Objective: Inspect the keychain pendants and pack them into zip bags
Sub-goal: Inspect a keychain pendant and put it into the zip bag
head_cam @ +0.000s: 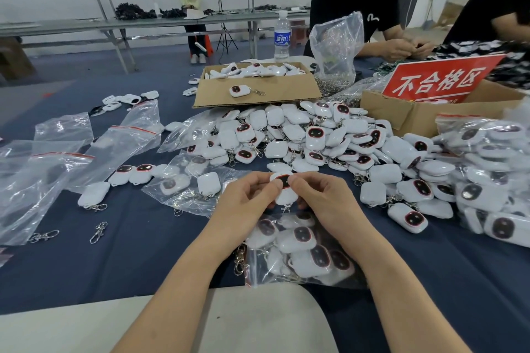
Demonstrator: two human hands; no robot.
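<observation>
A white keychain pendant with a dark red-rimmed face is held above the table between both hands. My left hand pinches its left side and my right hand pinches its right side. Just below my hands lies a zip bag with several pendants inside. A big pile of loose pendants spreads across the blue tablecloth beyond my hands. Empty zip bags lie to the left.
An open cardboard box with pendants stands behind the pile. A second box with a red sign is at the right, filled bags in front of it. A water bottle and a bag of clasps stand farther back. Two people work at the far right.
</observation>
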